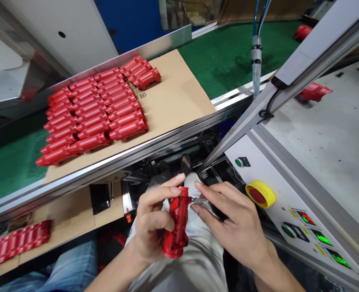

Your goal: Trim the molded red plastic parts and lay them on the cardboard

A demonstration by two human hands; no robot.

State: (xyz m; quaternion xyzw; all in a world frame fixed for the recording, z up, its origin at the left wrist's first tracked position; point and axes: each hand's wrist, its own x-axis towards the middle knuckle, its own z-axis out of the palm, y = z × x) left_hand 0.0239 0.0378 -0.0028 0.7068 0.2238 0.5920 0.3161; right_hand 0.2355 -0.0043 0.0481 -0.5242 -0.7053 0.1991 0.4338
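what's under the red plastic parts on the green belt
A sheet of brown cardboard lies under the rows of red plastic parts, resting on the green conveyor belt. The belt beneath it is hidden.

Green conveyor belt [234,56], blue wall [124,20]

You have one left hand [153,221], one right hand [234,221], one metal tool [202,201], one red plastic housing [177,223]; at ten o'clock, over twenty housings [94,115]; at four o'clock, three displays [321,237].
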